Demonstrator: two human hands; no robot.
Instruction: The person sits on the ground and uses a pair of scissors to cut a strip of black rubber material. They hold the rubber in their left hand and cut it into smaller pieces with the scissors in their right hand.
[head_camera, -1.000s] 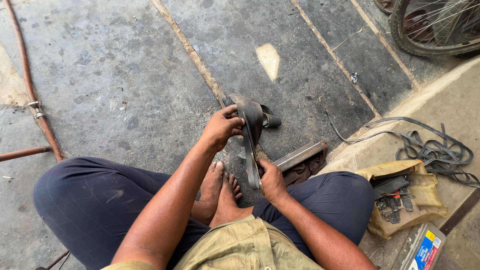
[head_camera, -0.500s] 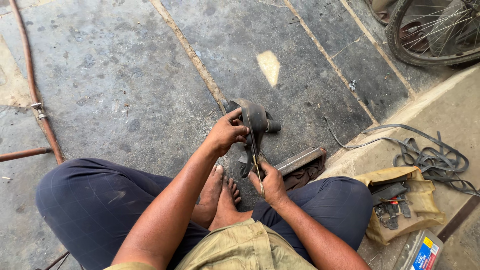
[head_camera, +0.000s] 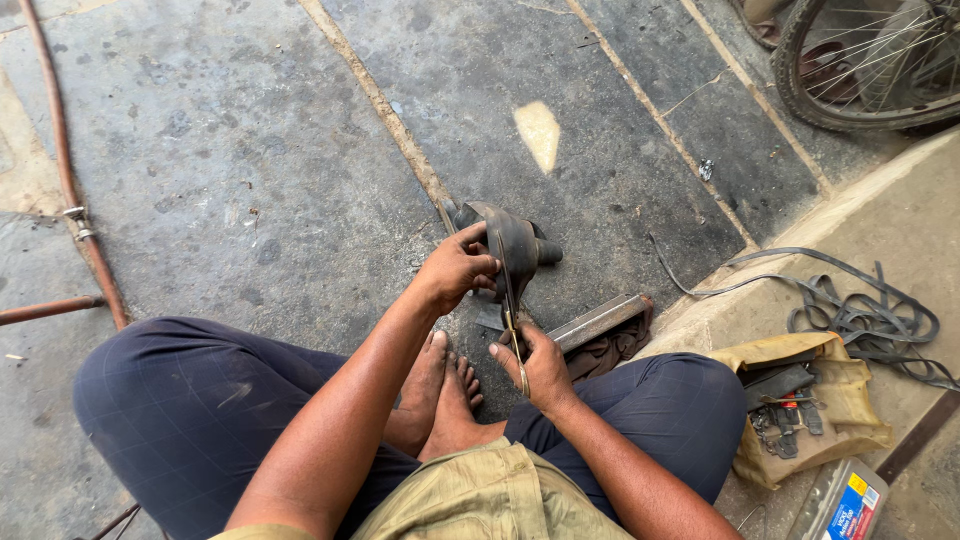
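Note:
I sit cross-legged on a stone floor. My left hand (head_camera: 458, 270) grips a folded piece of black rubber inner tube (head_camera: 518, 245) held upright in front of my bare feet. My right hand (head_camera: 538, 365) holds a pair of scissors (head_camera: 513, 325), whose blades point up into the rubber's lower edge. The two hands are a short way apart, one above the other. A metal bar (head_camera: 598, 320) lies on the floor just right of my right hand.
A cloth pouch with tools (head_camera: 800, 405) and a tangle of black rubber strips (head_camera: 860, 310) lie on a raised ledge at right. A bicycle wheel (head_camera: 870, 60) stands at top right. A reddish hose (head_camera: 70, 200) runs along the left. A small box (head_camera: 840, 505) sits at bottom right.
My left hand has shifted slightly on the rubber piece and the scissors have moved up along it. The view has drifted a little; my legs stay still.

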